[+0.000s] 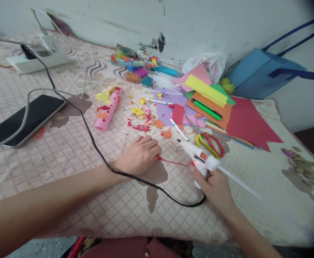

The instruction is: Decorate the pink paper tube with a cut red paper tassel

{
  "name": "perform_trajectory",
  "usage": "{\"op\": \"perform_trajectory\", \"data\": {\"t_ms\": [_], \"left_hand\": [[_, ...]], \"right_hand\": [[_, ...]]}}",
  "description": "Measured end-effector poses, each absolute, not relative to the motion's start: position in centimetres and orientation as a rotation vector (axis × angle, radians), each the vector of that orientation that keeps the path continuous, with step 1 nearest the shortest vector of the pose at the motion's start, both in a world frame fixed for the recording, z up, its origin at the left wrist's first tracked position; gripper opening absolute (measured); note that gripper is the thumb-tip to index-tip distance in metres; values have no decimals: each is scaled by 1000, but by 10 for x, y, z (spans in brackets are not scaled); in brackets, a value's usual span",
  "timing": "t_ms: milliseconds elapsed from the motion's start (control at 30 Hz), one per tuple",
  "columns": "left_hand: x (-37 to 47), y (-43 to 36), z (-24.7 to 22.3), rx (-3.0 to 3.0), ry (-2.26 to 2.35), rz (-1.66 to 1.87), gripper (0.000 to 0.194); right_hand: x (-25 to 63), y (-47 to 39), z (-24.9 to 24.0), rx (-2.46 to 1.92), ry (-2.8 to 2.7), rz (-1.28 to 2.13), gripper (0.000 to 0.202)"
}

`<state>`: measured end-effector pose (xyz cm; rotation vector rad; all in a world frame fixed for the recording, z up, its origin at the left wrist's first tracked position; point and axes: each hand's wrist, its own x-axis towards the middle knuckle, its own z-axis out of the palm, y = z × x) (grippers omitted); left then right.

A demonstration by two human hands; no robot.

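Note:
My right hand (216, 186) is wrapped around the handle of a white hot glue gun (196, 152), its nozzle pointing up and to the left. A clear glue stick (240, 182) sticks out of the gun's back, and a small red light glows on its side. My left hand (140, 156) is closed, its fingertips at one end of a thin red string (173, 162). The string stretches across to the glue gun's trigger area, by my right hand. The gun's black cord (92, 138) passes over my left wrist.
Beyond my hands lie paper scraps (143, 116), a pink paper tube (109, 111), scissors (210, 143), a green cutter (207, 109) and coloured paper sheets (249, 120). A phone (24, 120) and power strip (38, 62) are at left. A blue bag (261, 73) stands at back right.

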<state>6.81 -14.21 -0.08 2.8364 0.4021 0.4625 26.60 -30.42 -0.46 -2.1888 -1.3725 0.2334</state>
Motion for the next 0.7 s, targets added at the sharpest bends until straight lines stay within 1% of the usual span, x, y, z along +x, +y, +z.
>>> {"op": "perform_trajectory", "data": {"t_ms": [233,433,700], "left_hand": [[66,-141,-4,2681,439,480,18],[67,-143,-1,2632,506,466,15],[67,-144,0,2641,514,481,16]], "right_hand": [[258,-314,5,-1985,-1455,285,19],[245,-324,17,-1950,-1695,490,16],[240,-321,18,-1913,-1844,478,14]]}}
